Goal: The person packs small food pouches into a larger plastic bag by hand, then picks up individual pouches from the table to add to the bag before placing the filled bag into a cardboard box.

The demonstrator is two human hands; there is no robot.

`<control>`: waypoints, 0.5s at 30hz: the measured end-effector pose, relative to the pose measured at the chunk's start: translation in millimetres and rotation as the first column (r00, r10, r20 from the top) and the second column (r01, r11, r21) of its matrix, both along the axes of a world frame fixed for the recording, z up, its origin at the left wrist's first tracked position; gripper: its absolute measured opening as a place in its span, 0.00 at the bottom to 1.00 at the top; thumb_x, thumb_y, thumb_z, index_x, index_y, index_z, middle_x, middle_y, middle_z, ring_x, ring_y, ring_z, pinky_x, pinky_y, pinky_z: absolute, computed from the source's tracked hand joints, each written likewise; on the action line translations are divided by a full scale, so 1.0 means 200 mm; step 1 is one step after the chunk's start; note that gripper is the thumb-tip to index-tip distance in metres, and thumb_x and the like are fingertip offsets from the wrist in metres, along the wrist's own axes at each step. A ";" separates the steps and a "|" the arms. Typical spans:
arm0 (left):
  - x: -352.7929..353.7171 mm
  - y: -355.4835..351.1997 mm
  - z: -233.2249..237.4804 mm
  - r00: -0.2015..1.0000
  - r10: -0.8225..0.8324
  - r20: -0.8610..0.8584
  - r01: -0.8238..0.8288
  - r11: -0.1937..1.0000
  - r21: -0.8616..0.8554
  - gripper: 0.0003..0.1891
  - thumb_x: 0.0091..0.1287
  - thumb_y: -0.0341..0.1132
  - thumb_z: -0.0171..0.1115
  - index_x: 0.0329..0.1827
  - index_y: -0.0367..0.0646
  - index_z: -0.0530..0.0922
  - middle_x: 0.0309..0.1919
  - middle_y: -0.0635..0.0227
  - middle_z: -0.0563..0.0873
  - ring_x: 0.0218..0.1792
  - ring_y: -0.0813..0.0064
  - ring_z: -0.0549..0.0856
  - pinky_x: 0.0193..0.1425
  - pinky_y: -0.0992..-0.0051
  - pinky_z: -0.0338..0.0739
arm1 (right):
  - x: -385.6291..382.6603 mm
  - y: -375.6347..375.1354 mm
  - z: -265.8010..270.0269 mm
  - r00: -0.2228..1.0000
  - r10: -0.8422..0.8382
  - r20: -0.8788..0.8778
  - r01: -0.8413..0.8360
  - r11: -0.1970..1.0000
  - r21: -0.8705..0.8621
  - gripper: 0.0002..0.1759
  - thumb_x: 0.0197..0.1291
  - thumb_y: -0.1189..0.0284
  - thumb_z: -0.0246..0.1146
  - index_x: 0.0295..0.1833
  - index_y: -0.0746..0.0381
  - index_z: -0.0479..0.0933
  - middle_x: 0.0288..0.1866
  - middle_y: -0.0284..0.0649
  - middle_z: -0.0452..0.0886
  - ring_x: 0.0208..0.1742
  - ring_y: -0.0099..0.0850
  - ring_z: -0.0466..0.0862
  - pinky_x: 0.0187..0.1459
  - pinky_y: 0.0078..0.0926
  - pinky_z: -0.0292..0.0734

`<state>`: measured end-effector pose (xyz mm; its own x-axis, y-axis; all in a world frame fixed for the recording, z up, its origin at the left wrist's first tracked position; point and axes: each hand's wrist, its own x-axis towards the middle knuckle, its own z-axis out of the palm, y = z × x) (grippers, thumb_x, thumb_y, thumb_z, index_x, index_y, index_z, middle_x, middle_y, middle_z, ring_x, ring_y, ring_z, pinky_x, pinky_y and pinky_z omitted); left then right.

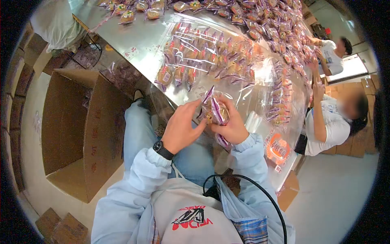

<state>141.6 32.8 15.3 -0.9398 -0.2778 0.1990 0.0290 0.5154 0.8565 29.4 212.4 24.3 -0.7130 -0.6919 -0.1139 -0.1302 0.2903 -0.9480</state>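
Both hands meet just above the near edge of the metal table [140,51], roughly midway along the part in view; the left hand [183,127], with a black watch [163,150] at its wrist, has its fingers curled in against the left side of some clear-wrapped packets [219,113] with purple-edged film; the right hand [232,125] is closed around their right side, its thumb and fingers gripping them, so the packets sit between the two hands; how many are held there is hard to tell, since the shiny film and the fingers overlap. Beyond the hands, rows of similar wrapped packets [199,53] lie under or inside clear plastic on the tabletop; a further column of packets [280,95] lies toward the right edge, and near the table's lower right part the clear plastic [256,122] carries an orange printed design [278,148]; a dense heap of packets [276,28] covers the far part and runs down along the right edge, where one person [330,124] and, farther off, another person [332,59] have their arms stretched to it. An open cardboard box [103,138] stands on the floor left of the seated person's legs; a whitish bag [57,24] is near the table's far left corner.
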 end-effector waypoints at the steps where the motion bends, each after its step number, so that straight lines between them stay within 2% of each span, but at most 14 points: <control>1: -0.01 0.00 0.00 1.000 -0.010 0.019 0.009 0.999 0.031 0.29 0.66 0.36 0.70 0.68 0.32 0.75 0.59 0.47 0.84 0.61 0.48 0.82 0.68 0.59 0.76 | -0.02 0.00 -0.02 0.994 -0.020 -0.105 0.021 1.000 0.012 0.47 0.46 0.76 0.79 0.75 0.61 0.68 0.70 0.50 0.76 0.71 0.42 0.77 0.73 0.37 0.69; 3: -0.02 -0.01 -0.01 0.997 -0.029 0.065 0.023 0.995 0.095 0.30 0.66 0.36 0.69 0.70 0.30 0.74 0.60 0.45 0.83 0.61 0.47 0.82 0.68 0.58 0.76 | -0.04 -0.01 -0.09 0.951 -0.052 -0.304 0.064 0.997 0.030 0.47 0.47 0.75 0.80 0.75 0.61 0.68 0.70 0.51 0.76 0.73 0.42 0.76 0.75 0.38 0.69; 6: -0.05 0.00 -0.04 1.000 0.010 0.027 -0.012 0.999 0.049 0.31 0.67 0.36 0.69 0.71 0.31 0.73 0.59 0.44 0.83 0.60 0.45 0.83 0.66 0.57 0.77 | -0.05 -0.03 -0.11 0.955 -0.211 -0.211 0.210 0.977 -0.028 0.46 0.50 0.74 0.81 0.75 0.63 0.68 0.67 0.49 0.79 0.71 0.38 0.79 0.73 0.38 0.72; 8: -0.07 0.02 -0.03 0.997 0.053 0.049 -0.057 0.995 0.086 0.30 0.68 0.35 0.68 0.71 0.30 0.73 0.58 0.43 0.84 0.58 0.44 0.83 0.64 0.57 0.79 | -0.04 -0.02 -0.07 0.959 -0.257 0.117 0.269 0.957 -0.107 0.44 0.53 0.75 0.80 0.75 0.65 0.68 0.66 0.47 0.81 0.67 0.36 0.81 0.69 0.36 0.76; 9: -0.09 0.02 -0.03 0.995 0.072 0.063 -0.079 0.991 0.104 0.30 0.69 0.35 0.68 0.71 0.30 0.73 0.58 0.43 0.84 0.58 0.43 0.84 0.63 0.56 0.79 | -0.03 -0.01 -0.05 0.923 -0.262 0.281 0.309 0.941 -0.137 0.43 0.55 0.75 0.80 0.74 0.66 0.67 0.65 0.46 0.81 0.65 0.34 0.83 0.67 0.34 0.78; 12: -0.15 0.04 -0.06 0.997 0.061 0.049 -0.068 0.987 0.146 0.28 0.70 0.36 0.67 0.70 0.30 0.73 0.54 0.41 0.86 0.54 0.40 0.85 0.59 0.55 0.81 | -0.02 0.02 -0.08 0.967 -0.219 0.133 0.235 0.965 -0.119 0.41 0.59 0.76 0.78 0.75 0.68 0.66 0.64 0.43 0.82 0.60 0.31 0.85 0.62 0.31 0.81; 15: -0.21 0.07 -0.07 0.976 0.215 0.031 -0.217 0.952 0.215 0.26 0.72 0.37 0.66 0.68 0.30 0.75 0.50 0.40 0.87 0.51 0.39 0.86 0.56 0.54 0.81 | -0.02 0.01 -0.09 0.929 -0.289 0.231 0.331 0.929 -0.169 0.42 0.58 0.75 0.79 0.74 0.68 0.66 0.62 0.44 0.83 0.60 0.31 0.85 0.61 0.31 0.81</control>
<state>99.1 46.4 1.6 -0.8538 -0.5098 0.1055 -0.0691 0.3120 0.9476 24.5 215.3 7.1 -0.8724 -0.4628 -0.1572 0.1321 0.0863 -0.9875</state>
